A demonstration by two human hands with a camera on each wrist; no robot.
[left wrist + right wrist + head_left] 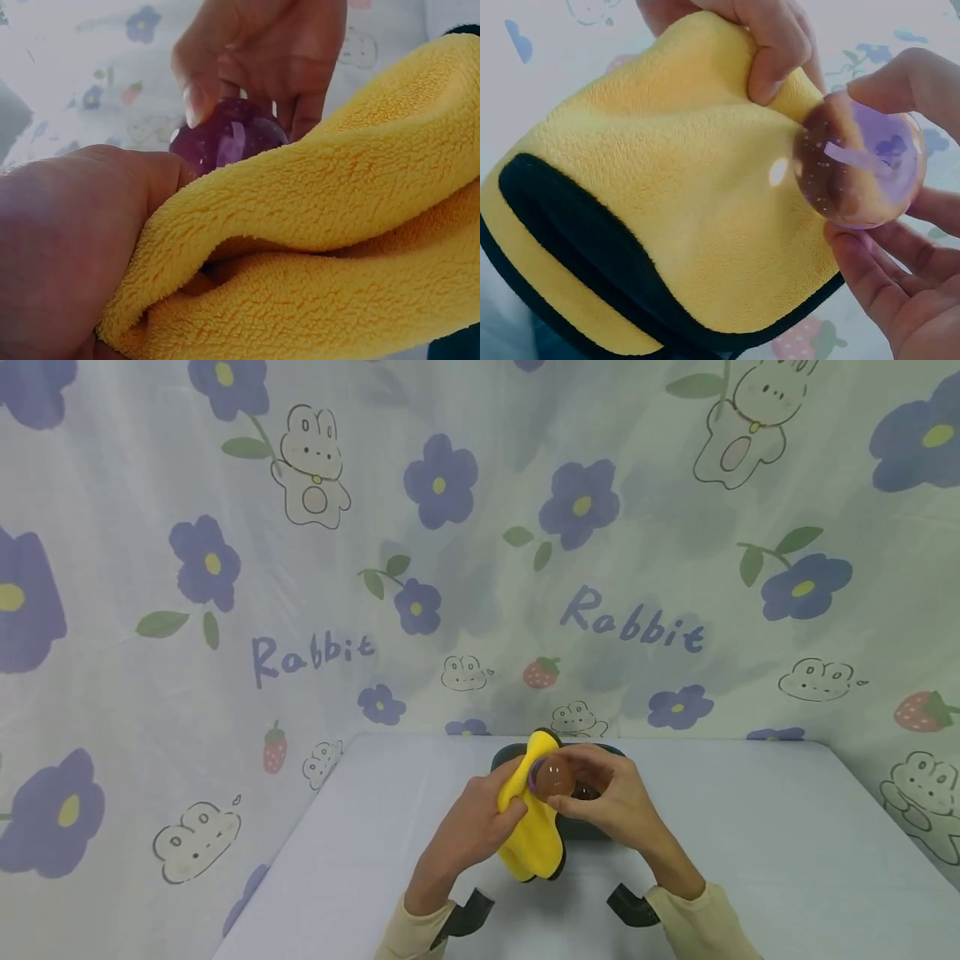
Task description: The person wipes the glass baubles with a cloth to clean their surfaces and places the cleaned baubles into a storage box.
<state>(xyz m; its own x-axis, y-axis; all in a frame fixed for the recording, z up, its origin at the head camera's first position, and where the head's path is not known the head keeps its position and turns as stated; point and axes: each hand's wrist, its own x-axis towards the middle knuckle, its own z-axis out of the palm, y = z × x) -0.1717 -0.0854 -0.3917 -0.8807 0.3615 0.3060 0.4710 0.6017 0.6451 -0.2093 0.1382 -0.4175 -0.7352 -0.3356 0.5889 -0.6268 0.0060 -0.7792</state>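
My left hand (480, 818) grips a folded yellow plush cloth (534, 847) with dark edging, its thumb lying over the fabric. Between the thumb and fingers of my right hand (618, 793) is a see-through ball (555, 777); it looks brownish with a purple rim in the head view. In the right wrist view the ball (862, 161) appears part purple, part clear, and sits against the cloth (705, 202). The cloth hides the lower part of the ball (229, 135) in the left wrist view.
Behind the hands a dark tray (588, 831) stands on the white table (750, 827), partly covered by cloth and hands. A dark, shiny round thing (586, 791) shows near the right fingers. A curtain (480, 568) with flowers and rabbits hangs behind the table.
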